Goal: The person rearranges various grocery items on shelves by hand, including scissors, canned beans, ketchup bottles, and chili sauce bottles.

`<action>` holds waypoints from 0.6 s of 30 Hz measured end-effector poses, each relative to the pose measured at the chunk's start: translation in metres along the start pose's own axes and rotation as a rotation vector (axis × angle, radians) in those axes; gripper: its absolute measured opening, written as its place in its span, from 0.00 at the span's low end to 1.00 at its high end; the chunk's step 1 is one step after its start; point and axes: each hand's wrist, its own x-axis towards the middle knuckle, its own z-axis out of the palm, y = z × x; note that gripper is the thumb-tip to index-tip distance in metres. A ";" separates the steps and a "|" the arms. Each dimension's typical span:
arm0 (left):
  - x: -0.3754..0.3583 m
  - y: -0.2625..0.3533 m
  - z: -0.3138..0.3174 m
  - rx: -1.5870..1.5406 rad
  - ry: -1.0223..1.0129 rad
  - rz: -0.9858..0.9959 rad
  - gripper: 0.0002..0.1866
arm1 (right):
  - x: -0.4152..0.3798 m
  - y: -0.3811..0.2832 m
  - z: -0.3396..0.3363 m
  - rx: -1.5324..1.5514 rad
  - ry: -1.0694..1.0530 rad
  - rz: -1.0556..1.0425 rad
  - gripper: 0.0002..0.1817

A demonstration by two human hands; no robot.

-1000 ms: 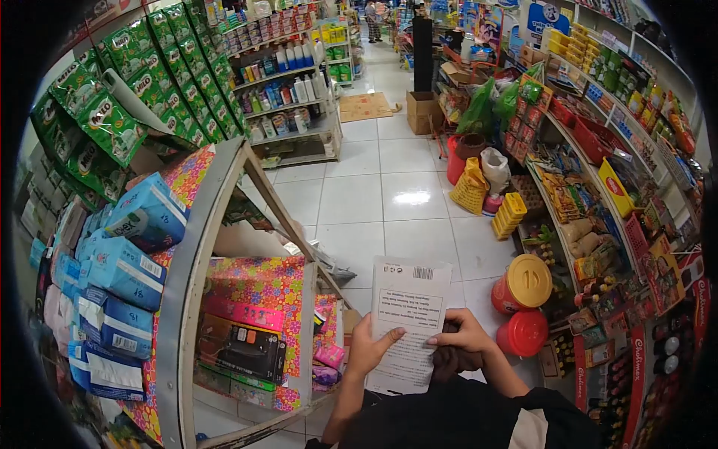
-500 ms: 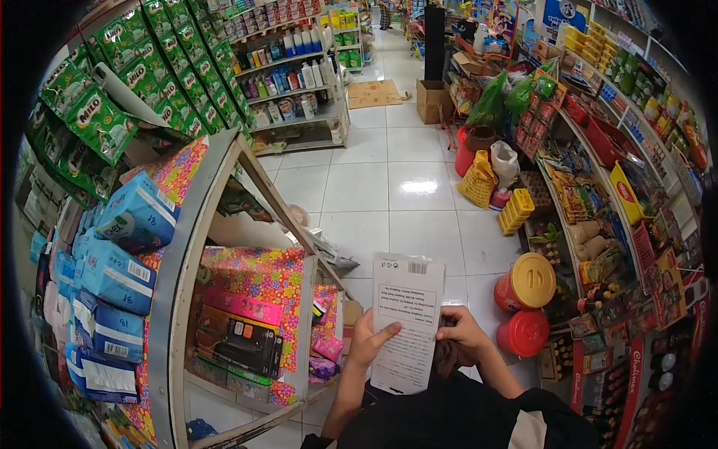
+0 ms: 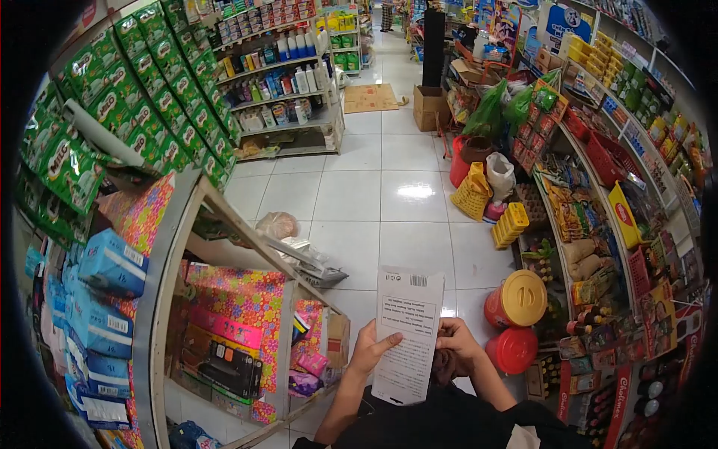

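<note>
A flat white packaging card (image 3: 409, 314) with a barcode and printed text stands upside down in front of my body. My left hand (image 3: 366, 350) grips its left edge, the thumb lying across the printed face and the fingers behind. At the right edge, my right hand (image 3: 458, 346) is closed with its fingertips pinching the card's side. Something dark brown shows just below the right fingers, partly covered by the hand and card.
On the left stands a metal-framed shelf (image 3: 153, 299) with blue packs (image 3: 112, 266); green Milo packets (image 3: 71, 168) hang behind it. Tiled aisle floor (image 3: 348, 191) runs ahead. At right are red tubs (image 3: 512, 350), a yellow bag (image 3: 473, 193), a cardboard box (image 3: 431, 108) and stocked shelves.
The view has shifted slightly, with the left shelf sliding left and downward. Both hands keep their hold on the card, which sits a little lower in view.
</note>
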 end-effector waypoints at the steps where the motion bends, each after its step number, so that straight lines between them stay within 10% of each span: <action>1: 0.007 -0.001 0.006 0.034 0.012 -0.002 0.16 | -0.004 -0.010 -0.003 0.018 0.012 -0.009 0.06; 18: 0.072 -0.039 0.088 0.430 0.359 0.166 0.16 | 0.005 -0.051 -0.079 -0.826 0.535 -0.527 0.12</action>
